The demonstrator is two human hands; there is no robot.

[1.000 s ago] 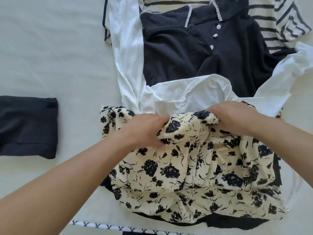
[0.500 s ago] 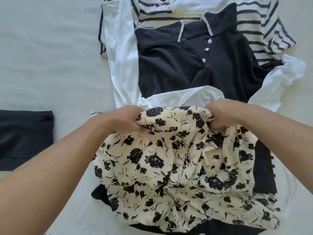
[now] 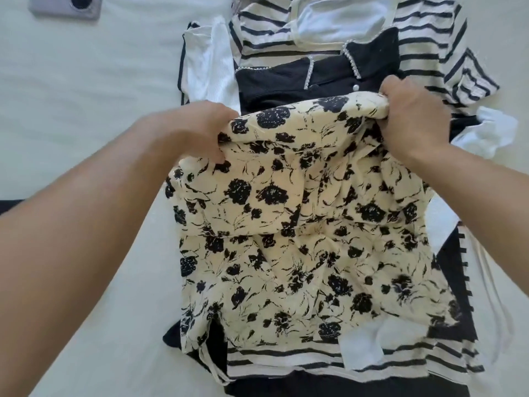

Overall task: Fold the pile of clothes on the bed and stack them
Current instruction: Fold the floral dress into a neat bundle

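A cream garment with black flowers (image 3: 303, 224) hangs lifted over the pile of clothes. My left hand (image 3: 194, 130) grips its top left corner and my right hand (image 3: 412, 116) grips its top right corner, with the top edge stretched between them. Under it lie a black top with pearl trim (image 3: 329, 78), a striped cream top (image 3: 423, 44) and a white garment (image 3: 211, 70). A striped hem (image 3: 315, 359) shows below the floral garment.
The clothes rest on a pale bed sheet (image 3: 86, 96). A grey phone (image 3: 65, 7) lies at the top left. A sliver of a dark folded garment (image 3: 7, 206) shows at the left edge behind my left forearm.
Both hands have raised the floral garment and pulled its top edge wider apart. The view has tilted, so the phone is now in sight and the dark folded garment is mostly hidden.
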